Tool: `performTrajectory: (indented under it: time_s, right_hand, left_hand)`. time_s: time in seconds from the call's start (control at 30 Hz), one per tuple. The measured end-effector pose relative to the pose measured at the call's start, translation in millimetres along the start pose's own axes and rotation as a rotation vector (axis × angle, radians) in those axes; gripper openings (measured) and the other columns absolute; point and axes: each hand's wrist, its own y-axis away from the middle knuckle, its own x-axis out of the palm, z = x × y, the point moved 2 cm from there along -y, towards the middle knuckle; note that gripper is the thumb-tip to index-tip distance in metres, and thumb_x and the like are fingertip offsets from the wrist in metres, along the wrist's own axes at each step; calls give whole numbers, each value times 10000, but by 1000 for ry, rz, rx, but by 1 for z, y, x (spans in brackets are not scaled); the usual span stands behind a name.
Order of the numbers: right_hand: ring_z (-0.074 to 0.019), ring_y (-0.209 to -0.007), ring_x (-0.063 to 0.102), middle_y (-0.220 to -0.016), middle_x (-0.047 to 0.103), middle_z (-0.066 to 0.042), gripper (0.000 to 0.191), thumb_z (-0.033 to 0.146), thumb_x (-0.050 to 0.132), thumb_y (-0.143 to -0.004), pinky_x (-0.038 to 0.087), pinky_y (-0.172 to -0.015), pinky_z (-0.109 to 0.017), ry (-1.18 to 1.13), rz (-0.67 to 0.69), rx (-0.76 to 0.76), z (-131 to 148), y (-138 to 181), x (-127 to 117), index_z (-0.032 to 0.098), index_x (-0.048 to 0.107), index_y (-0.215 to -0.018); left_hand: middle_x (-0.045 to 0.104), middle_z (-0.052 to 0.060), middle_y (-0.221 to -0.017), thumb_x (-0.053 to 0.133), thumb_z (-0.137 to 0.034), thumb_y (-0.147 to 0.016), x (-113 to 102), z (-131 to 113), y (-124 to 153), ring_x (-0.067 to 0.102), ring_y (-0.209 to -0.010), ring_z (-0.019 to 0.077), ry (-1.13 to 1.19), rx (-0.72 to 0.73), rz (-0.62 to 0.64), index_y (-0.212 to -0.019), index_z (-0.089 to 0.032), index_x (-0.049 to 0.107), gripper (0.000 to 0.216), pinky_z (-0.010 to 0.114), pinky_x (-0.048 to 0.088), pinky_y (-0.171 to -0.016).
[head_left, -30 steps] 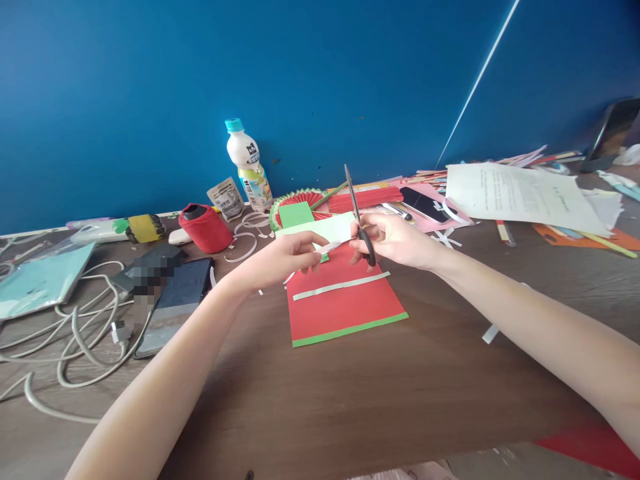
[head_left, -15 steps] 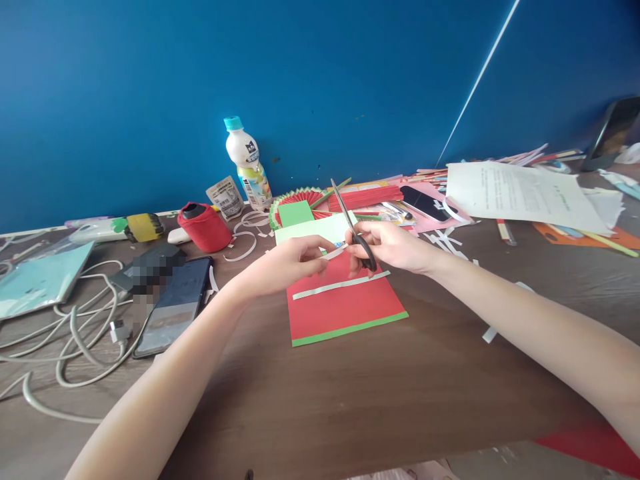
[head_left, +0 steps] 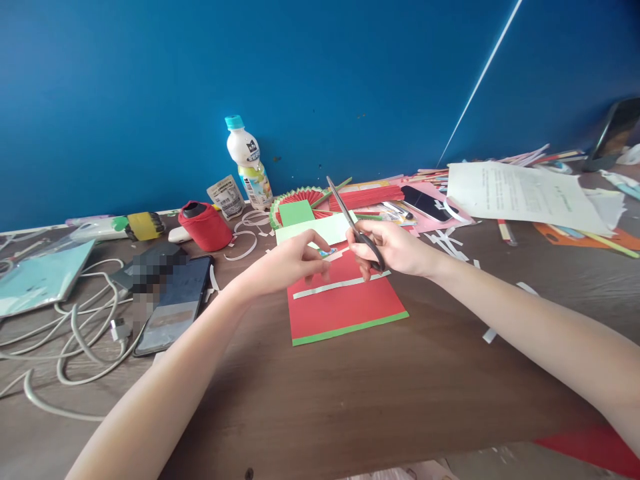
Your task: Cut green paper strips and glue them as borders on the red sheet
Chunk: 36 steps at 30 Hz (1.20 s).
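Black-handled scissors (head_left: 342, 201) are in my right hand (head_left: 387, 247), with the blades pointing up and away over the papers. My left hand (head_left: 297, 261) hovers at the left of the red paper (head_left: 345, 303), its thumb and fingers apart and nothing between them. Just past its fingertips a short white strip (head_left: 339, 254) appears to lie on the red paper. A longer white strip (head_left: 343, 285) crosses the same sheet, which has a green band along its near edge. Behind my hands are a pale green sheet (head_left: 315, 231) and a green square (head_left: 297, 213).
A red-and-green pleated fan (head_left: 320, 198) and folded red paper (head_left: 367, 197) lie at the back. A bottle (head_left: 253, 167) and red roll (head_left: 206, 225) stand left of them. Cables (head_left: 75, 327) and a phone (head_left: 175, 307) are at left; paper scraps (head_left: 447, 243) lie at right.
My left fingers have parted and let go of the short white strip, which now appears lower on the red paper. My right hand and the scissors have shifted slightly right.
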Motion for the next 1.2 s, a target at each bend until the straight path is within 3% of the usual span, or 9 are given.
performTrajectory:
  time_s: [0.1, 0.27, 0.47, 0.53, 0.7, 0.77, 1.2]
  right_hand:
    - [-135, -501, 604, -515, 513, 71, 152, 244, 584, -774, 413, -474, -227, -2, -6, -4, 2, 1, 1, 199, 447, -821]
    - [-130, -484, 588, -507, 511, 67, 147, 250, 581, -781, 396, -448, -218, -28, -31, -16, 4, 0, 1, 195, 458, -839]
    - [-92, -438, 527, -511, 500, 53, 135, 220, 511, -828, 335, -409, -198, -16, -86, -60, 8, 1, -18, 161, 530, -947]
    - [-84, -425, 505, -501, 487, 53, 154, 222, 517, -824, 339, -411, -201, 4, 2, -10, 7, 4, -29, 145, 546, -954]
    - [-70, -393, 458, -481, 480, 50, 209, 286, 560, -801, 379, -425, -206, 58, 422, 178, 4, 12, -44, 116, 586, -919]
    - [-69, -402, 466, -486, 478, 51, 244, 323, 577, -793, 373, -423, -198, 99, 520, 225, 2, 14, -45, 117, 598, -922]
    - [-62, -400, 465, -481, 477, 59, 233, 323, 568, -794, 375, -454, -195, 164, 486, 195, 3, 11, -38, 130, 607, -919]
  left_hand:
    - [677, -24, -754, 480, -278, -804, 0, 3, -2, 525, -535, 79, 38, 32, 6, -1070, -223, 411, 280, 197, 367, -503]
    - [665, -23, -731, 483, -275, -807, -2, 4, -3, 515, -529, 69, 15, 89, 47, -986, -211, 505, 192, 194, 391, -520]
    - [625, -18, -685, 495, -365, -799, -20, 5, 1, 498, -518, 81, -65, 30, -35, -964, -197, 541, 240, 203, 388, -499]
    - [595, -14, -648, 481, -407, -800, -27, 6, 3, 514, -555, 97, -111, -3, -72, -938, -189, 567, 272, 201, 379, -496]
    - [592, -13, -666, 510, -465, -770, -36, 11, 5, 517, -586, 106, -195, -25, -96, -942, -198, 577, 325, 202, 377, -519]
    - [576, -17, -647, 509, -464, -771, -36, 12, 4, 497, -563, 103, -231, -10, -102, -945, -198, 578, 325, 198, 354, -498]
    - [360, -71, -510, 510, -392, -803, -29, 8, 4, 338, -474, 65, -317, 144, -243, -852, -194, 597, 221, 184, 265, -461]
